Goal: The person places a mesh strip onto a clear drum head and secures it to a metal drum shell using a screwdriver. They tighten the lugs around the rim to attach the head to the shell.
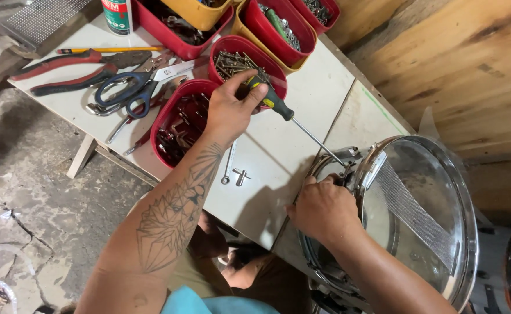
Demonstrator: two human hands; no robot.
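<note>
Pliers w/ red handles (pixel 63 72) and blue-handled scissors (pixel 124 90) lie far left on white table (pixel 290 157). Left hand (pixel 227 110), fingers closed round black-yellow screwdriver (pixel 279 107), angles tip at chrome snare drum (pixel 418 221) rim. Best keep shaft in line w/ the screw. Right hand (pixel 323 209) clamps the rim, wrist bent.

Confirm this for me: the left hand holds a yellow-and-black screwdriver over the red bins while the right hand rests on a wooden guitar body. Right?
Not quite. In the head view the right hand rests on a chrome snare drum, not a wooden guitar body. The rest stands: the left hand holds the yellow-and-black screwdriver over the red bins.
</note>
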